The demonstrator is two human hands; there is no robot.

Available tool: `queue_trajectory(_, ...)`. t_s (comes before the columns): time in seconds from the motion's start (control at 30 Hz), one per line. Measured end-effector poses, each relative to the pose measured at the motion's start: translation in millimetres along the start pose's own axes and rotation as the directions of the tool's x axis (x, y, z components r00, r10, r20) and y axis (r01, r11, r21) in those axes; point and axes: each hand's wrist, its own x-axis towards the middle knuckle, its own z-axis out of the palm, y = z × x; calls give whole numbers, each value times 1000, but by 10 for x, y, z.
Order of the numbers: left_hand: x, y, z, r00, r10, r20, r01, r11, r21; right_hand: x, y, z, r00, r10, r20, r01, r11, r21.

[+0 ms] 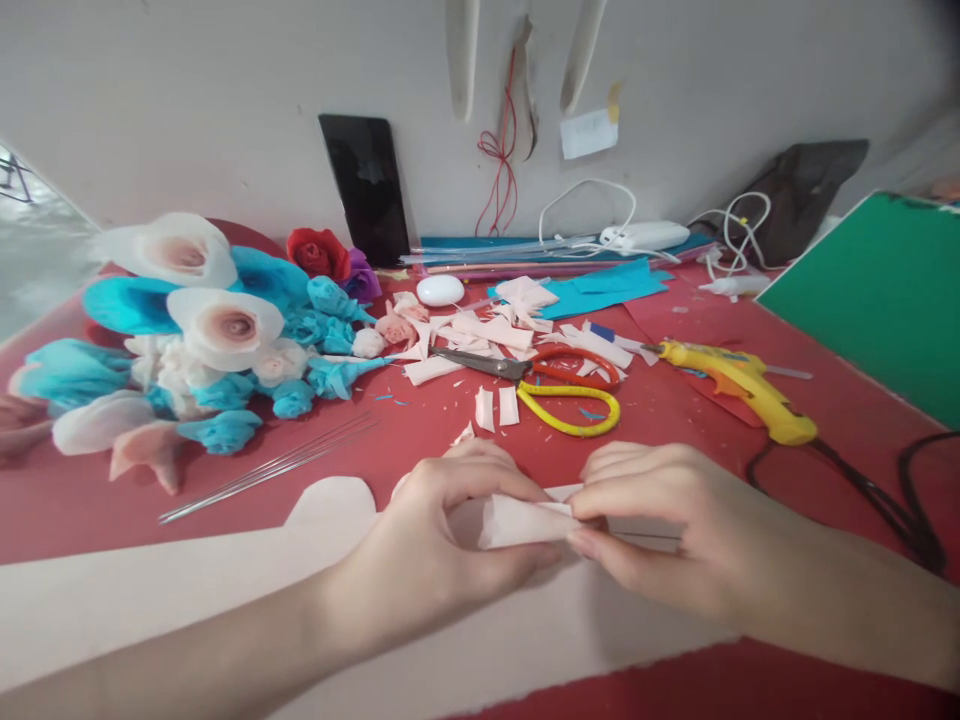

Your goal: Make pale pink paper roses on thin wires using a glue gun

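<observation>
Between my two hands is a pale pink paper flower piece (517, 522), rolled into a narrow cone and lying sideways. My left hand (457, 535) curls round its wider end, thumb below and fingers above. At the tapered end, my right hand (652, 510) pinches the paper between thumb and forefinger. A thin dark wire (646, 535) runs out from that pinch under my right palm. Beneath both hands lies a large pale pink paper sheet (225, 600), with a rounded cut shape (334, 500) at its far edge.
Scissors (517, 370) lie open-bladed among pink paper scraps (487, 335). A yellow glue gun (739, 385) with a black cord rests at right, near a green board (877, 300). Paper flowers (225, 320) pile up at left, beside thin wires (270, 468). A phone (365, 190) leans on the wall.
</observation>
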Motion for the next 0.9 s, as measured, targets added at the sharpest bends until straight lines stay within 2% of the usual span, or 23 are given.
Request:
queue_trajectory(0.23,28,11,-7,999,36,-10,-35,999,11,26,-1,-3,1000,-15,-18,15,1000,-3)
queue_trajectory(0.53,21,25,1,999,42,-26,-41,999,24,18,3,52,1000,-20,-22,22,997,76)
queue_trajectory(0.7,16,45,-2,999,21,-47,-20,1000,16,16,-8,68,994,-74,-79,78,996,47)
queue_trajectory(0.9,31,28,-6,999,23,-42,-23,1000,13,24,12,98,993,-49,-104,53,998,30)
